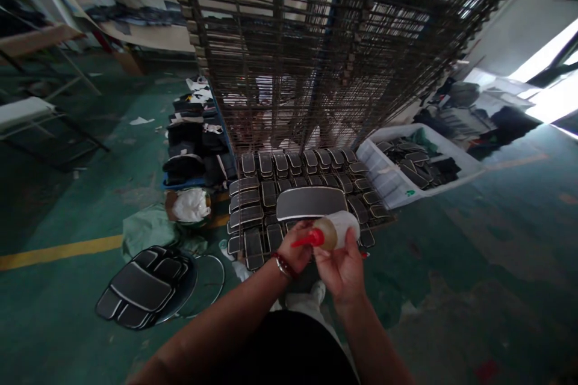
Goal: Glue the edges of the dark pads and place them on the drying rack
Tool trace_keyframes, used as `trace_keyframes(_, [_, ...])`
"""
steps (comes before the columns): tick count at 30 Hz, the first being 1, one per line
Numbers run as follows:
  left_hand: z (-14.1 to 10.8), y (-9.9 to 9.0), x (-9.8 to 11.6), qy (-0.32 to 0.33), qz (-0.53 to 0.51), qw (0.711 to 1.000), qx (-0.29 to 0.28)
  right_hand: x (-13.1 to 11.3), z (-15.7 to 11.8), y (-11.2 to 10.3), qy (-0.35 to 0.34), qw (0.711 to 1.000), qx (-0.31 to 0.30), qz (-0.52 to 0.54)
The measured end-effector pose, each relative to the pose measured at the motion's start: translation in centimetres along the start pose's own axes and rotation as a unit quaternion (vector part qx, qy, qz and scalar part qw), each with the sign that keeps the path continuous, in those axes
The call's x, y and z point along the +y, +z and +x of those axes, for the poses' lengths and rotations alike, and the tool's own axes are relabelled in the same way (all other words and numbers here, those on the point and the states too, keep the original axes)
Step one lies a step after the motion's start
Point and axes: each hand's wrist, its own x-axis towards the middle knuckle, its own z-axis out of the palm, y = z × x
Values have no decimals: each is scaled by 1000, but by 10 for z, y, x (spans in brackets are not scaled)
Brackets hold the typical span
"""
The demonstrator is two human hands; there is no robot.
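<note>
We cradle one bottle (347, 224) in our right hand (341, 271), palm beneath and fingers curved around its side, probably to bear its weight as it lies tipped. Our left hand (295, 248) curls in by its one red nozzle (311, 237), seemingly to steady that end; we cannot tell how firmly it grips. Just beyond our grip, one large pad (311, 201) lies over small pads (254, 248), set in rows likely to save space: eight stacks across the farthest row, the rest too overlapped to count. One crate (382, 171) stands farther right.
</note>
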Motion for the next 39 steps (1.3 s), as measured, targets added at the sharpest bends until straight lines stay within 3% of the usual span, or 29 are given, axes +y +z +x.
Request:
trace_keyframes(3, [-15, -26, 24, -1, 29, 997, 75, -19, -7, 6, 14, 1000, 7, -11])
trace_keyframes(6, [-19, -44, 71, 4, 47, 988, 144, -39, -15, 6, 33, 998, 11, -49])
trace_keyframes(10, [-14, -31, 131, -32, 98, 990, 91, -58, -21, 1, 41, 994, -4, -103])
trace_keyframes(13, [-14, -4, 153, -71, 243, 967, 16, -65, -22, -3, 42, 989, -17, -139])
trace_keyframes(18, [-17, 32, 148, -143, 352, 924, -35, -69, -20, -1, 45, 981, -46, -182])
trace_keyframes(24, [-19, 34, 135, -139, 371, 914, -90, -76, -29, 3, 14, 987, -29, -156])
trace_keyframes(28, [-32, 22, 136, -139, 323, 931, -99, -101, -36, 8, -135, 977, -6, -167])
trace_keyframes(30, [-38, 16, 138, -136, 344, 922, -114, -117, -37, 12, -240, 954, -8, -178])
trace_keyframes(32, [-41, 10, 139, -132, 393, 895, -162, -129, -36, 18, -317, 929, -6, -189])
trace_keyframes(36, [-42, 2, 140, -126, 465, 831, -278, -143, -31, 28, -371, 905, -5, -210])
trace_keyframes(39, [-43, 2, 140, -116, 485, 812, -304, -145, -30, 33, -379, 900, -10, -217])
